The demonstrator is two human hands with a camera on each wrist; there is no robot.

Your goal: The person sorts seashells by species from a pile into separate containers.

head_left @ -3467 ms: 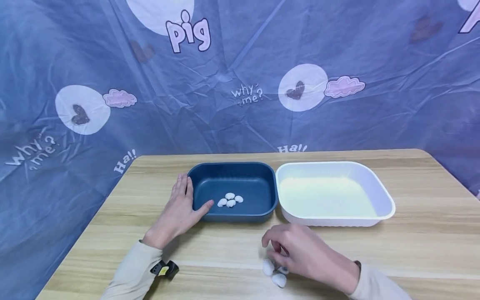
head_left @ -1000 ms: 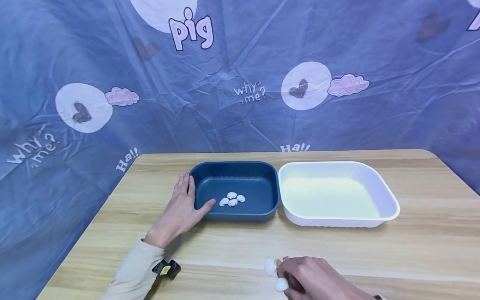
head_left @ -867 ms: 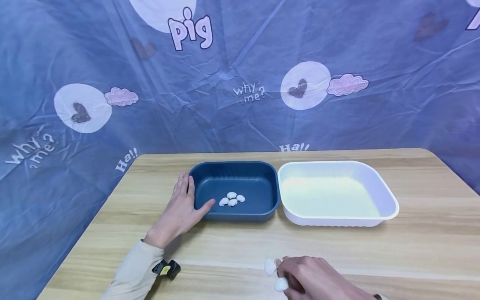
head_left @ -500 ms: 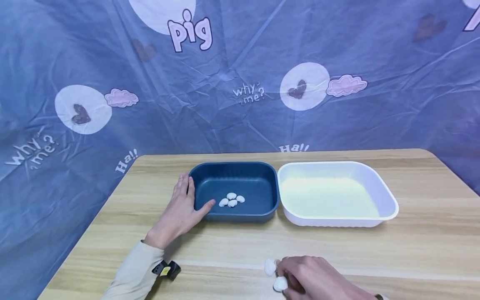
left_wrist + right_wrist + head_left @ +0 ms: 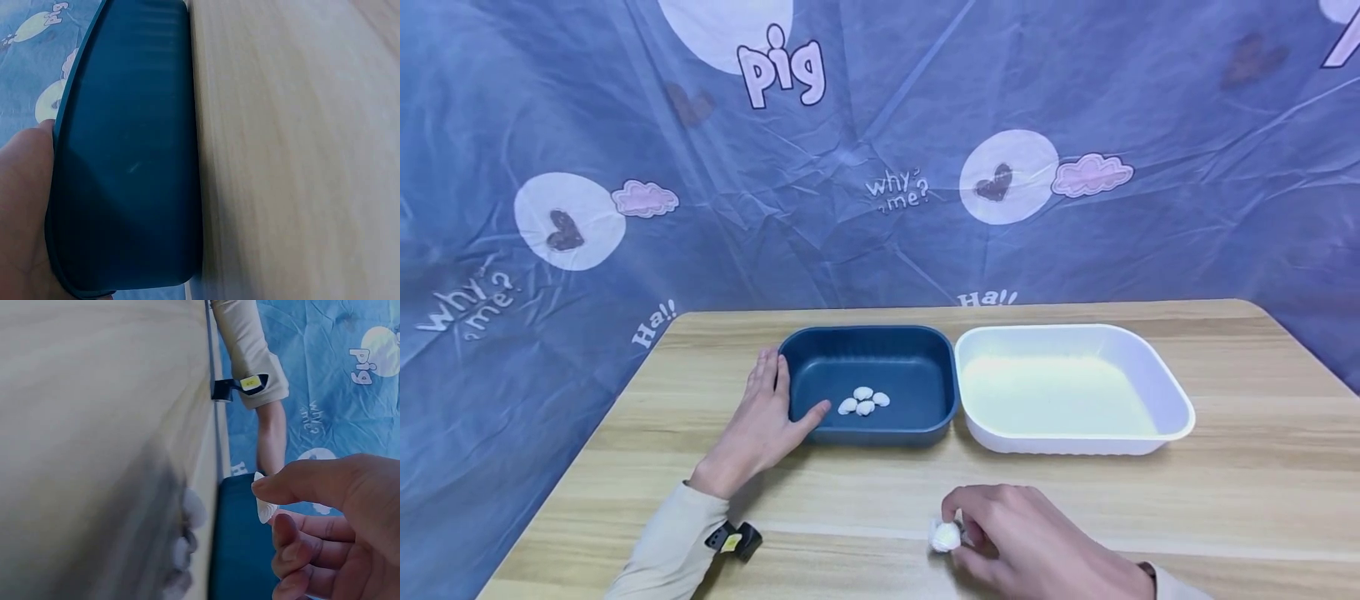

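Note:
In the head view, my left hand [image 5: 760, 429] rests on the left end of a dark blue plastic basin [image 5: 895, 435], fingers along its side and thumb stretched over the near rim. Several small white seashells [image 5: 864, 407] lie in that basin. My right hand [image 5: 1033, 542] pinches a white seashell [image 5: 945, 537] between thumb and index finger, low over the wooden table. The right wrist view shows this pinched seashell [image 5: 264, 501] edge-on at the fingertips, while other white seashells [image 5: 194, 509] lie on the table beyond, mostly covered by the right hand in the head view.
A white plastic basin [image 5: 1075, 437] stands right beside the blue one, their rims meeting. Both sit on a light wooden table [image 5: 820, 533]. A blue printed cloth [image 5: 850, 250] hangs behind. A black strap device [image 5: 733, 540] is on the left sleeve.
My right hand has moved up and slightly left from the table's near part, now lifting a seashell between its fingertips. The left hand and both basins keep their places.

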